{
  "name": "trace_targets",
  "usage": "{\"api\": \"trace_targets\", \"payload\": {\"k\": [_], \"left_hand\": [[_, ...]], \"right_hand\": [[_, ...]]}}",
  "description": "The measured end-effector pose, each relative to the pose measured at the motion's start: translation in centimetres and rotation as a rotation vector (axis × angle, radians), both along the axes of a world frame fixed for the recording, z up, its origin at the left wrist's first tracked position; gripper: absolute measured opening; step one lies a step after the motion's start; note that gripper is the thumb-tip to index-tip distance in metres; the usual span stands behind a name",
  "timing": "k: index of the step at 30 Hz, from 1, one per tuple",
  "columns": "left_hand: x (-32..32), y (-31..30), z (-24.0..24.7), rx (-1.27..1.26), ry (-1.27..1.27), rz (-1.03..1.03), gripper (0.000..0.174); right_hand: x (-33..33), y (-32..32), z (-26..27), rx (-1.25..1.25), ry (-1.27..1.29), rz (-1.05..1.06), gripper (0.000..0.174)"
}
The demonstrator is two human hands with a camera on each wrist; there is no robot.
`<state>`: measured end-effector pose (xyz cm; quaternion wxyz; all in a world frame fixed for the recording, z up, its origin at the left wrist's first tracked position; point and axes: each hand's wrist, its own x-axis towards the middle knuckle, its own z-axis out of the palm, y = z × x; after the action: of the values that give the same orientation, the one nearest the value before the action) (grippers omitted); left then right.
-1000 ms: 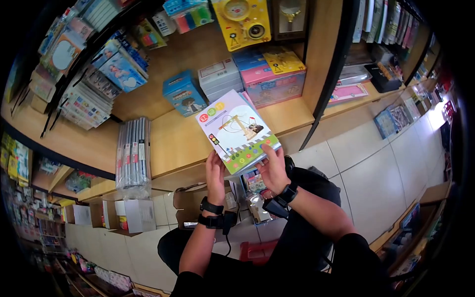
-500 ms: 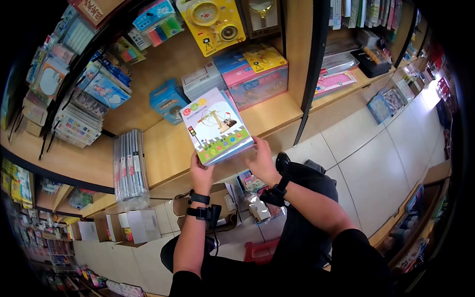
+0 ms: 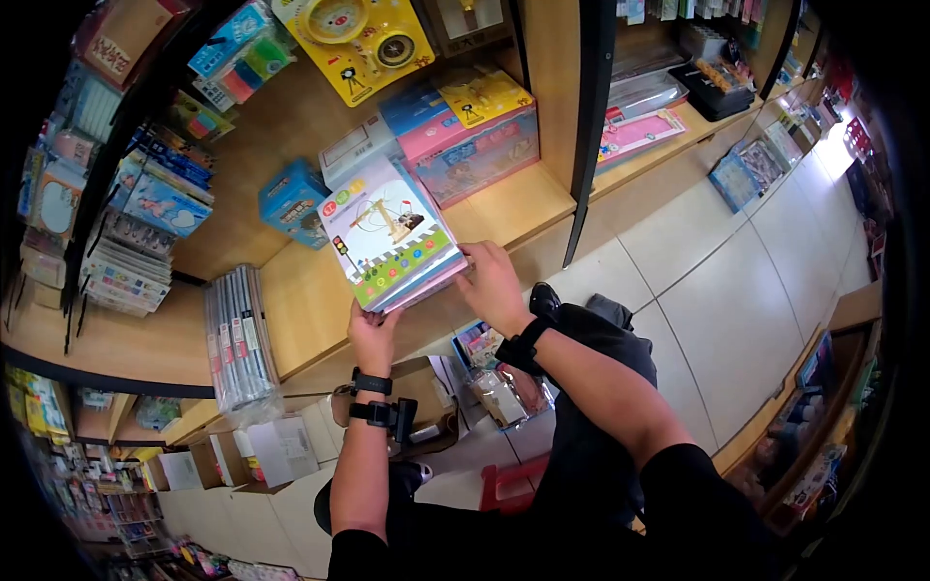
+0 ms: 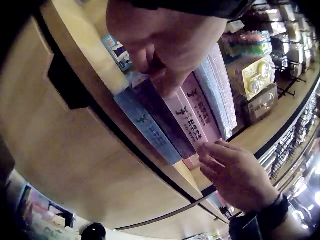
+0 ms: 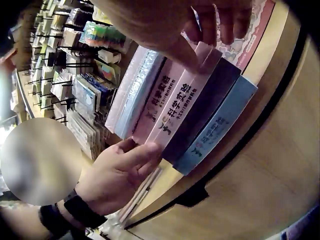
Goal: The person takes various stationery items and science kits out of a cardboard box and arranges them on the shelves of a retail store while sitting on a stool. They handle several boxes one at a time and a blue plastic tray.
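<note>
A stack of flat science kit boxes lies on the wooden shelf, the top one (image 3: 387, 223) white with a green lower edge and a wooden-model picture. Pink boxes with black lettering sit mid-stack, over a dark purple box (image 5: 202, 110) and a blue box (image 5: 217, 132). At the front left corner my left hand (image 3: 371, 334) grips a pink box (image 5: 177, 105), its thumb on the front face. My right hand (image 3: 496, 286) holds the same box at the right corner, thumb in front and fingers around the side.
Behind the stack stand a small blue box (image 3: 291, 203) and a large pink carton (image 3: 475, 145). Wrapped packs (image 3: 237, 339) lie left on the shelf. Hanging stationery crowds the upper left. An open cardboard box (image 3: 421, 397) and a red stool (image 3: 509, 484) are below on the floor.
The hands moved from the top box down to the stack's front corners, and the top box now lies on the stack. The head view shifted, moving the shelf leftward.
</note>
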<state>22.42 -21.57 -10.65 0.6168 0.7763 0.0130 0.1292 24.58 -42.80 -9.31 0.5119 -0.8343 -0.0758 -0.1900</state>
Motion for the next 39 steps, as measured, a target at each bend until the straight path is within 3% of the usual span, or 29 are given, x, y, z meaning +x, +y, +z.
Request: {"api": "trace_targets", "payload": {"k": [8, 14, 19, 23, 25, 28, 36, 38, 39], "left_hand": [[0.8, -0.3, 0.1, 0.093, 0.028, 0.103, 0.036], [0.0, -0.6, -0.9, -0.130, -0.066, 0.107, 0.031], [-0.3, -0.6, -0.5, 0.175, 0.092, 0.224, 0.023], [-0.4, 0.4, -0.6, 0.350, 0.203, 0.196, 0.035], [-0.7, -0.6, 0.3, -0.084, -0.031, 0.065, 0.051], [-1.6, -1.4, 1.7, -0.076, -0.165, 0.133, 0.061], [-0.7, -0.4, 2.5, -0.091, -0.110, 0.078, 0.050], [-0.3, 0.3, 2.3, 0.157, -0.097, 0.116, 0.046], [-0.2, 0.4, 2.6, 0.157, -0.096, 0.117, 0.046]], "right_hand": [[1.3, 0.2, -0.1, 0.040, 0.021, -0.034, 0.029], [1.0, 0.2, 0.2, -0.032, 0.043, -0.073, 0.029], [1.6, -0.3, 0.0, -0.085, 0.041, -0.043, 0.029], [1.4, -0.4, 0.5, -0.107, 0.057, -0.011, 0.035], [1.3, -0.2, 1.6, -0.079, -0.021, -0.059, 0.043], [0.9, 0.0, 3.1, 0.014, -0.058, 0.056, 0.049], [0.7, 0.2, 3.1, 0.031, -0.087, 0.040, 0.046], [0.7, 0.2, 3.1, 0.036, -0.085, 0.033, 0.045], [0.7, 0.2, 3.1, 0.023, -0.100, 0.030, 0.045]]}}
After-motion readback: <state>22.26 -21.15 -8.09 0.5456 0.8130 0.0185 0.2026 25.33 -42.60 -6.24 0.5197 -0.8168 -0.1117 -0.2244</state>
